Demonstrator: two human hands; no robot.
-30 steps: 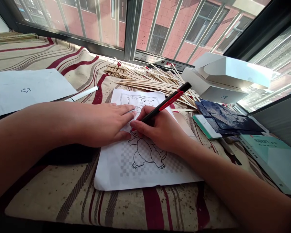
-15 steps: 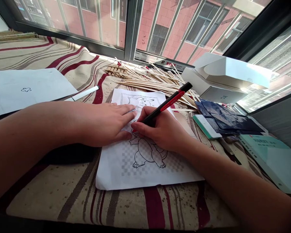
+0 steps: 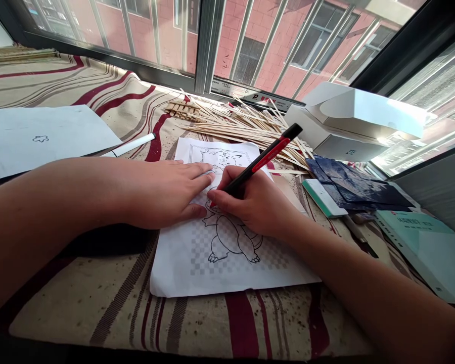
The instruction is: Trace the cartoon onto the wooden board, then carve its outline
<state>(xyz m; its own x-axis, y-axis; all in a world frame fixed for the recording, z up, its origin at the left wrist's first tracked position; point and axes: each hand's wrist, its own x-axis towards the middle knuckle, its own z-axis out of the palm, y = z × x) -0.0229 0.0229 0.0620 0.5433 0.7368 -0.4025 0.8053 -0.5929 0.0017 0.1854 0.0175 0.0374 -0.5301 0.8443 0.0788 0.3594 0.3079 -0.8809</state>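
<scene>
Right grip (image 3: 246,199) clenched on red-black pen (image 3: 267,159); left grip (image 3: 163,194) released, flat on line-drawing sheet (image 3: 227,273). Bamboo skewers (image 3: 242,126) piled just beyond, white ZTE box (image 3: 349,126) alongside.

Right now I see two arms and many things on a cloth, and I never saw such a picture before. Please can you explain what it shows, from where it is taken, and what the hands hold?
There is no machine here, only a person working with bare hands. The picture comes from a camera worn on the person's head, looking forward and down, so the arms enter from the bottom corners.

The right hand grips a red-and-black pen, its tip down at a cartoon line drawing on a sheet of paper. The left hand lies flat on that sheet.

The striped cloth also carries a bundle of thin wooden sticks, a white ZTE box, dark blue papers and a teal book.
</scene>
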